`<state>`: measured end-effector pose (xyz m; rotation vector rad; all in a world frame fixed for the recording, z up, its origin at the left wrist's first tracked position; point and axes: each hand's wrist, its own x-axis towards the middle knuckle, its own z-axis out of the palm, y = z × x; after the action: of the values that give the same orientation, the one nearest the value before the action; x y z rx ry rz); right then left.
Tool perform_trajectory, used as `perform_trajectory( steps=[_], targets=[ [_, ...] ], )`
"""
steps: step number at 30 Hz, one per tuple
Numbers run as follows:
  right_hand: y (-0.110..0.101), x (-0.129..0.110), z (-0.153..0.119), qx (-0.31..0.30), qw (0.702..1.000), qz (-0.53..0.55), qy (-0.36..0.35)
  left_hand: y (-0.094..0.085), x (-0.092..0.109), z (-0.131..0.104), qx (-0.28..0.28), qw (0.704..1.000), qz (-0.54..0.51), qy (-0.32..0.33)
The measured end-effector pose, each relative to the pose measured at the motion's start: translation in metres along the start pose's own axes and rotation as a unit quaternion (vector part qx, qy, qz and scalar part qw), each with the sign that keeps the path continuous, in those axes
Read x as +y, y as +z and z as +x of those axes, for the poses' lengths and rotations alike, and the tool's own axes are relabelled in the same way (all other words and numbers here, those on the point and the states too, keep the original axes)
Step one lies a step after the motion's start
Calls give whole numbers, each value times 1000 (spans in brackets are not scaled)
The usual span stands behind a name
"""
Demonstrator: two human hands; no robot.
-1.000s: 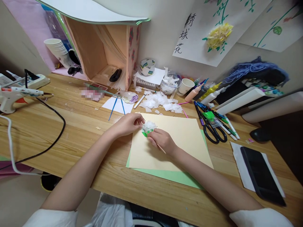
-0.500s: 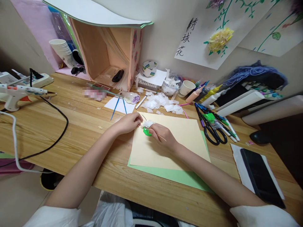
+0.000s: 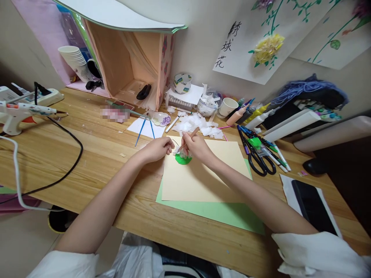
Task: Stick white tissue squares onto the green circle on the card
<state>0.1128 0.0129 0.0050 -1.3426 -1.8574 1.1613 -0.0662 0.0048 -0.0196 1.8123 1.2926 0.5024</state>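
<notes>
A cream sheet [image 3: 203,189] lies over a green sheet [image 3: 211,214] on the wooden table. Near the cream sheet's upper left is a bright green round patch [image 3: 183,159], with white crumpled bits along its top. My right hand [image 3: 194,146] is closed on a thin brown stick [image 3: 193,132], its lower end at the white bits. My left hand [image 3: 162,148] rests at the sheet's left edge, fingers curled together beside the patch; what they hold, if anything, is too small to make out. A thin dark line shows between the hands.
White paper scraps [image 3: 194,124] lie behind the hands. Black scissors [image 3: 261,162] and pens are to the right, near a phone [image 3: 313,204]. A glue gun [image 3: 17,114] with cables sits left. A paper cup [image 3: 228,107] and paint bottles stand at the back.
My right hand has lifted and turned, so the stick now stands more upright with its top end raised. More of the green patch shows. My left hand has barely moved.
</notes>
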Motion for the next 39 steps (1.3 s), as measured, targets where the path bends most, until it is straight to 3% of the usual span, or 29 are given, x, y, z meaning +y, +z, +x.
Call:
perform_trajectory(
  steps=[8, 16, 28, 33, 36, 39],
  targets=[
    [1, 9, -23, 25, 993, 3, -117, -1, 3, -1, 5, 1000, 21, 4],
    [3, 6, -21, 30, 986, -84, -143, -1, 3, 0, -1, 1000, 22, -3],
    [0, 7, -21, 21, 992, -7, -120, -2, 4, -1, -5, 1000, 18, -6],
    [-23, 12, -21, 142, 975, 62, -157, -3, 11, -3, 12, 998, 62, -16],
    [-35, 29, -15, 190, 963, -11, -190, -3, 15, -3, 37, 996, 74, -14],
    [-41, 53, -11, 200, 960, -75, -182, -2, 15, -1, 118, 986, 116, 4]
  ],
)
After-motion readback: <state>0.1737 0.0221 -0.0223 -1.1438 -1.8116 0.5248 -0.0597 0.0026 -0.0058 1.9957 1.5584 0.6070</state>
